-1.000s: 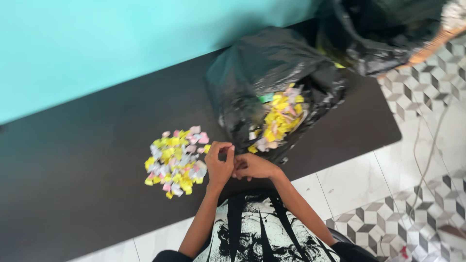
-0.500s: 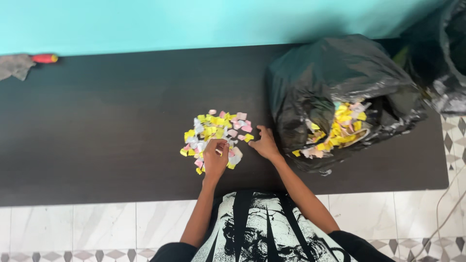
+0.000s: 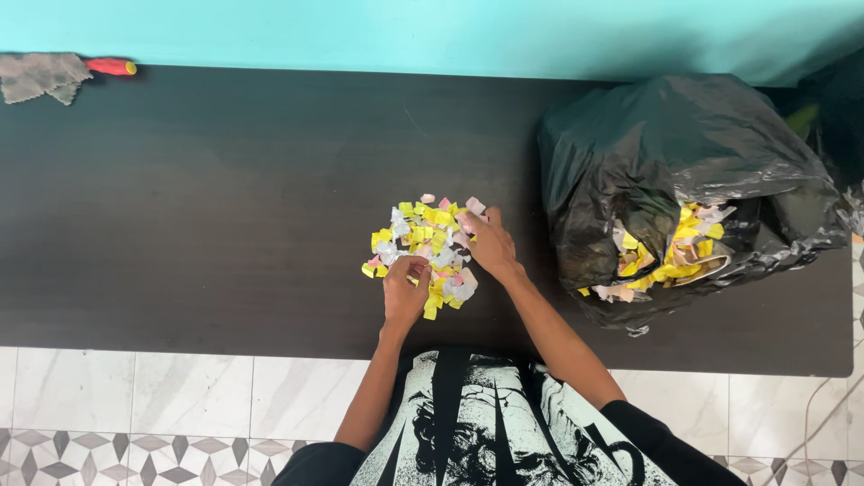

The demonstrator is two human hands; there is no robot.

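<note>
We see a pile of small paper scraps (image 3: 423, 236) — yellow, pink, white — on the dark table (image 3: 207, 207), right under both sets of fingers. Left hand (image 3: 405, 292) sits at the pile's near edge, fingers curled in and pinched together on the scraps; what exactly they grip we cannot tell. Right hand (image 3: 490, 245) rests on the pile's right edge, fingers extended and close together, tips touching the paper. Well right of the right fingers lies a black plastic bag (image 3: 666, 153), mouth open, more scraps of the same colours (image 3: 670, 252) inside. Far left of the left fingers — a grey rag (image 3: 36, 76) and a red-handled tool (image 3: 110, 67) by the turquoise wall (image 3: 405, 31).
</note>
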